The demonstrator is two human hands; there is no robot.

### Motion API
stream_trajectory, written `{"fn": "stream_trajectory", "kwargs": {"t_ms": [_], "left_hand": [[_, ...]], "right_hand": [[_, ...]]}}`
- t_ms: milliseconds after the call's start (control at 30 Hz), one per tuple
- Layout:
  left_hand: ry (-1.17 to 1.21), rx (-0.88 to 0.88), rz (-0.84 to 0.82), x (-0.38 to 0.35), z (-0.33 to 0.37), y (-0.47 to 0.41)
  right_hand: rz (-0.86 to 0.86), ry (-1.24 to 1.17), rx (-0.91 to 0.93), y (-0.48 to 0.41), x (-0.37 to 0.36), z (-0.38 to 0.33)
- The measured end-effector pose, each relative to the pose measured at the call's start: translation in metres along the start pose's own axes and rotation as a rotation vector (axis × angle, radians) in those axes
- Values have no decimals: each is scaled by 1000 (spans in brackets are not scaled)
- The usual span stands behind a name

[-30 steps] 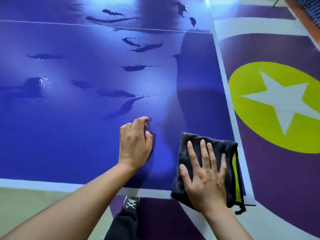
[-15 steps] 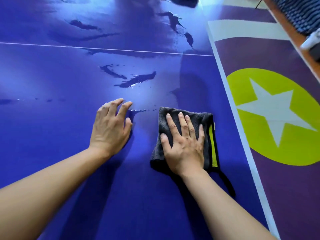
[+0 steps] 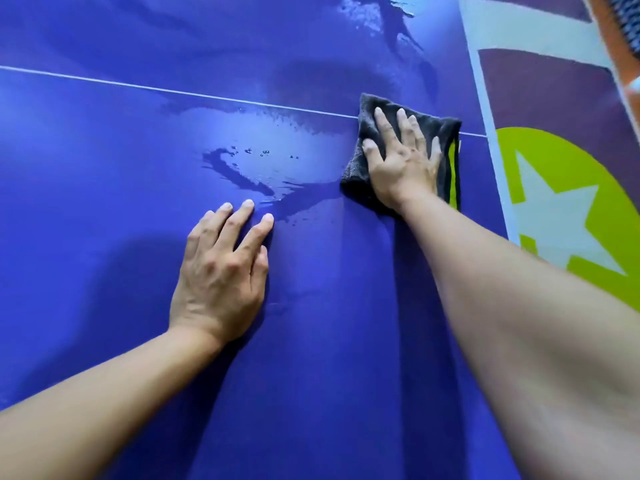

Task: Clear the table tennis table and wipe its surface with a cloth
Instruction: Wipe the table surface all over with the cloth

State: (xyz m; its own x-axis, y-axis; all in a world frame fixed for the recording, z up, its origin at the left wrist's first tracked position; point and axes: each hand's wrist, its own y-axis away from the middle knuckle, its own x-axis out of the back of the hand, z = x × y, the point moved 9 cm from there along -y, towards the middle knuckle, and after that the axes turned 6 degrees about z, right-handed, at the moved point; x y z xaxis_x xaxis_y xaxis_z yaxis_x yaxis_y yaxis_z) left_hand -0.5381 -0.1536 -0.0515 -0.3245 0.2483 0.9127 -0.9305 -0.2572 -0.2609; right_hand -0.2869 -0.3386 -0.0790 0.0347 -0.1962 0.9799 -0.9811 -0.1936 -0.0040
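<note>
The blue table tennis table [image 3: 104, 174] fills most of the view, with a thin white centre line across it. A folded dark grey cloth [image 3: 448, 133] with a yellow-green edge lies on that line near the table's right side. My right hand [image 3: 403, 161] presses flat on the cloth, fingers spread and straight. My left hand [image 3: 221, 271] rests flat on the bare table, nearer to me and to the left, with its fingertips at the edge of a wet patch [image 3: 249, 168]. More wet streaks [image 3: 391, 26] show at the far end.
The table's white right edge [image 3: 491, 123] runs down beside the cloth. Beyond it is a purple floor with a yellow-green circle and pale star [image 3: 561, 216]. An orange-edged thing with a dark striped top [image 3: 620, 36] sits in the top right corner.
My right hand has pushed the cloth away from me, from near the table's near edge up to the centre line. My left hand has moved forward too, and its fingers have flattened.
</note>
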Motion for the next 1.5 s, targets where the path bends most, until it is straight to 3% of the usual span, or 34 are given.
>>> {"fn": "stream_trajectory", "kwargs": {"t_ms": [367,633,867,1200,1500], "left_hand": [[0,-14,17,2,-1,3],[-2,-17,-9,0,0,8],[-7,-57,-89,6,1,18],[-75,-75,-110,63,21,212],[-127,9,-125,99,48,362]], "right_hand": [[-27,16,-29,-8,0,-14],[0,-22,141,96,-12,-62],[-4,-30,172,203,-9,-71],[5,-81,198,388,-5,-71],[39,-171,242,585,4,-66]]}}
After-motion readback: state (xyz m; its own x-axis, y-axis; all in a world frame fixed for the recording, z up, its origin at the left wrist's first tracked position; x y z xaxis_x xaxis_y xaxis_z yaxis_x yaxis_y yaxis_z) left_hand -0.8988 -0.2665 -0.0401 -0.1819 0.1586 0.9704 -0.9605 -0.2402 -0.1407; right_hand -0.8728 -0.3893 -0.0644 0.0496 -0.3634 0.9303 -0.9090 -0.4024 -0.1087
